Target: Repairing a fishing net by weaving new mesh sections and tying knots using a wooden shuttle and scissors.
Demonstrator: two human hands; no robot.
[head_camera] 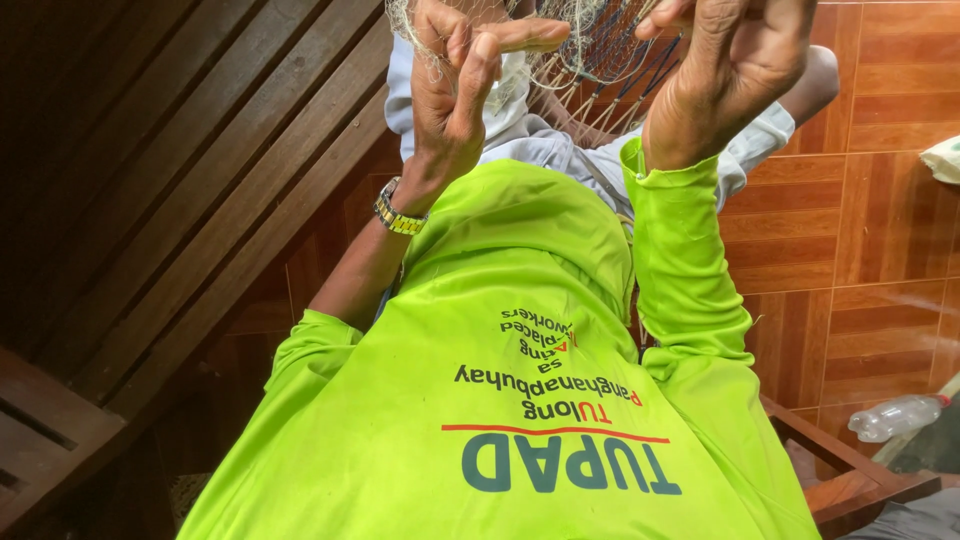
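Bright, sharp daylight on the right; left side shadowed.

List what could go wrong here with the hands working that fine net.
1. The thin mesh of the net is draped over the fingers of the left hand and could snag or tighten on them.
2. The metal wristwatch sits close below and might catch loose strands.
3. The right hand pinches the net; a hard pull may tear it.

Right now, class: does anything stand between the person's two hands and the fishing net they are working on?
Nothing visible does. The left hand and the right hand are both raised into the fine pale net, fingers already in its mesh. The wristwatch and the lime-green sleeve sit behind the hands, not in the way.
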